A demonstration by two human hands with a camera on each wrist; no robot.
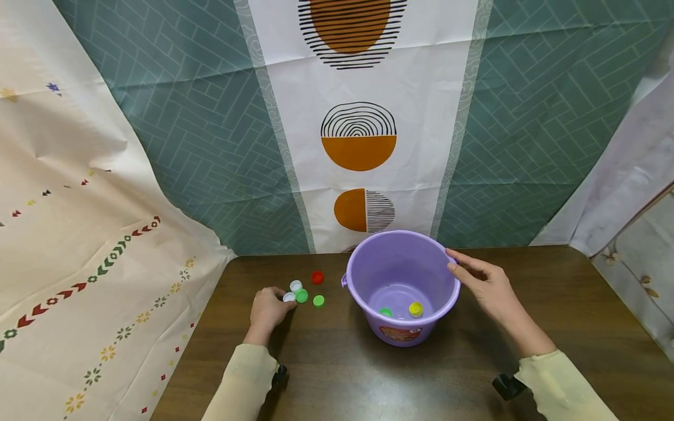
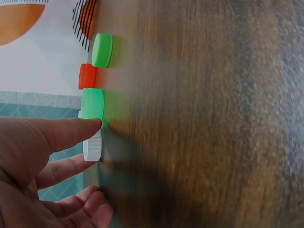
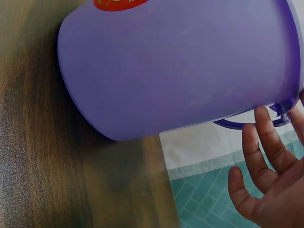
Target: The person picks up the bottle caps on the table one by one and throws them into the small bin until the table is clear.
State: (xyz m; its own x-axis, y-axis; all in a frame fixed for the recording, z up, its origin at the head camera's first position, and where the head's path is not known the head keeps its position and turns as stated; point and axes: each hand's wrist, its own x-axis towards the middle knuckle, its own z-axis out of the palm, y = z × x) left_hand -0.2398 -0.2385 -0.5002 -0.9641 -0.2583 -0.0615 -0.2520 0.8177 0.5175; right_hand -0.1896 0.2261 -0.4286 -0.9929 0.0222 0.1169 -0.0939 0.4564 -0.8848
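My left hand is at a loose group of bottle caps on the left of the table. In the left wrist view, its thumb and index finger pinch a white bottle cap standing against the table. Right beside it are a green cap and another white cap. A red cap and a light green cap lie a little farther right. My right hand holds the rim of a purple bucket, thumb over the edge, other fingers outside. Inside the bucket lie a yellow cap and a green cap.
The bucket stands upright on a brown wooden table. Its handle hangs at the outer side. A patterned green and white cloth hangs behind the table, and a cream cloth drapes on the left.
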